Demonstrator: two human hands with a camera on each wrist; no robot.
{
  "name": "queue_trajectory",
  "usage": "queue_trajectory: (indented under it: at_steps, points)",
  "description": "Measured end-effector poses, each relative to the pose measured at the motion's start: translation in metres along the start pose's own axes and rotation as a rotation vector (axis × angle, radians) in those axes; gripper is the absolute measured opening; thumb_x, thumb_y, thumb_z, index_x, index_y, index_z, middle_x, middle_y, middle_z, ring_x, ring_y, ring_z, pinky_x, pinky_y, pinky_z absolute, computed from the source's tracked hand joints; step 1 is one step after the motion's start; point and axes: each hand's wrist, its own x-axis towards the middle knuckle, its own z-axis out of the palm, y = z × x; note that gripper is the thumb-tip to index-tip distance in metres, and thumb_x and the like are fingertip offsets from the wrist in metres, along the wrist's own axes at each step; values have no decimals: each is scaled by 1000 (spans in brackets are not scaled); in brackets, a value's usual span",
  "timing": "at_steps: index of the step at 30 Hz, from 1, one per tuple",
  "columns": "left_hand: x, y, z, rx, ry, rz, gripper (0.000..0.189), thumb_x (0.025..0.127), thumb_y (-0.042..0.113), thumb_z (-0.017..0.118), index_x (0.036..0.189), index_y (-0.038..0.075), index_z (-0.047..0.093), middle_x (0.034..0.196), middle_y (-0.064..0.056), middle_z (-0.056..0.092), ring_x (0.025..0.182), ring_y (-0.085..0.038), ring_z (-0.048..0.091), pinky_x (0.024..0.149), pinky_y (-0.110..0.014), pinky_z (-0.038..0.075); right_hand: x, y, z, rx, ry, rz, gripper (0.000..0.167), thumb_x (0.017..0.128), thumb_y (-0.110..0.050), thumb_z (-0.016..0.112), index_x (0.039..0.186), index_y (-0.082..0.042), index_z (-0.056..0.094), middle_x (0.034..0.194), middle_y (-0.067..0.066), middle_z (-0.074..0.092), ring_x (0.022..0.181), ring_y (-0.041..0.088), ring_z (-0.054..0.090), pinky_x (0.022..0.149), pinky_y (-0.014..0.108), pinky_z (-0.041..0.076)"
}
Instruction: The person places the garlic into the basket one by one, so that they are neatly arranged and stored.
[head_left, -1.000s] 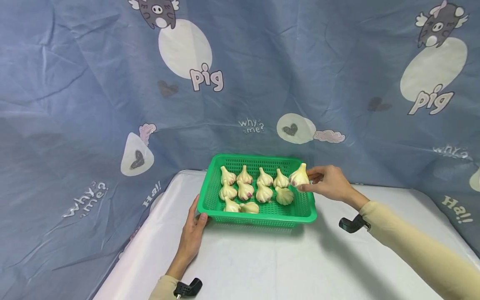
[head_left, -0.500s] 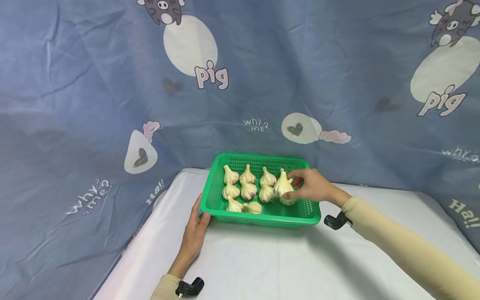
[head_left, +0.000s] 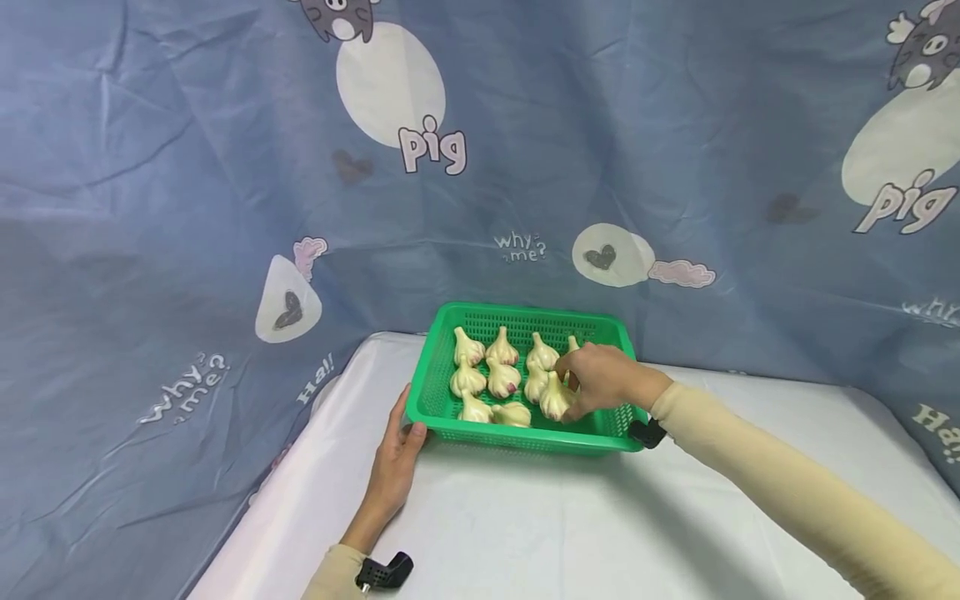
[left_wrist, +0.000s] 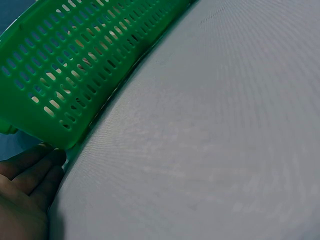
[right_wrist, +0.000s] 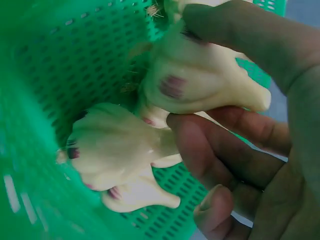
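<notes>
In the head view a green plastic basket [head_left: 600, 442] holds several pale garlic bulbs with purplish marks, such as this garlic bulb [head_left: 503, 379] near its middle. My right hand [head_left: 603, 379] reaches over the basket's right half and pinches one garlic bulb [right_wrist: 190, 80] between thumb and fingers, its stem toward the palm in the right wrist view. Another garlic bulb [right_wrist: 112, 145] lies close beside those fingers. At the basket's front left corner, my left hand [head_left: 393, 462] holds the outside, thumb by the front wall and fingers along the left side.
The basket stands on a white-covered table [head_left: 517, 525], near its back edge. A blue curtain [head_left: 495, 192] with pig prints hangs behind and to the left. Each wrist wears a small black camera, such as this wrist camera [head_left: 386, 572] on the left.
My right hand has carried its garlic bulb from the basket's right side leftward and down, toward the front right middle among the others. The left hand stays at the corner; the view shifts slightly.
</notes>
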Motion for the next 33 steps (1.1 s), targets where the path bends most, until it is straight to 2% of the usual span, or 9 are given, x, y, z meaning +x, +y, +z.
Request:
queue_trajectory:
  at_steps: [5, 11, 22, 29, 33]
  points:
    - [0, -1, 0, -13, 4, 3, 62, 115, 28, 47, 170, 41, 20, 174, -8, 32, 147, -40, 50, 123, -66, 33, 11, -2, 5, -36, -73, -27, 45, 69, -48, 99, 98, -21, 77, 83, -9, 74, 72, 3, 65, 67, 32, 58]
    - [1, -2, 1, -8, 7, 15, 63, 115, 27, 48, 170, 41, 21, 175, -7, 31, 146, -40, 51, 123, -66, 33, 18, -3, 9, -77, -97, -51, 43, 67, -45, 101, 91, -21, 75, 79, -11, 72, 70, 2, 64, 67, 31, 58]
    - [3, -3, -1, -5, 2, 36, 62, 115, 24, 48, 170, 36, 22, 174, -10, 31, 143, -42, 54, 122, -67, 35, 31, -8, 14, -104, -181, -48, 40, 67, -32, 103, 94, -18, 77, 83, -8, 71, 69, 6, 62, 64, 30, 56]
    - [2, -2, 0, -10, -13, 20, 63, 115, 26, 48, 170, 38, 21, 175, -8, 31, 145, -42, 53, 122, -67, 35, 32, -8, 22, -142, -155, -70, 41, 65, -26, 104, 93, -16, 76, 81, -5, 69, 65, 7, 58, 60, 28, 52]
    - [1, -3, 0, -7, -6, 21, 63, 115, 26, 48, 170, 39, 21, 175, -8, 31, 146, -42, 52, 122, -67, 35, 33, -9, 27, -167, -114, -88, 36, 65, -21, 103, 81, -19, 71, 68, -9, 60, 58, 5, 49, 53, 25, 42]
